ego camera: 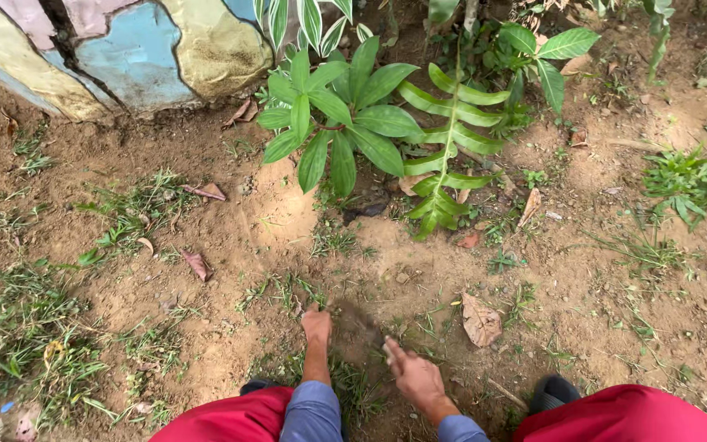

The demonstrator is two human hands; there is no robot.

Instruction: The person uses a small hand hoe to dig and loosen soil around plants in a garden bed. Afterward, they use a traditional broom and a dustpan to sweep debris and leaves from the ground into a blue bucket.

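Observation:
I am crouched over bare brown soil, with red trousers and blue sleeves at the bottom of the head view. My left hand is pressed down on the ground, its fingers curled around a small grass tuft. My right hand grips the pale handle of a small digging tool. The tool's dark head is blurred and sits just right of my left hand, over a darker patch of loosened soil. What the blade touches is hidden by the blur.
A broad-leaved green plant and a fern-like frond grow straight ahead. A painted blue, yellow and pink wall stands at the upper left. Dry leaves and patches of grass lie around. My dark shoe is at the right.

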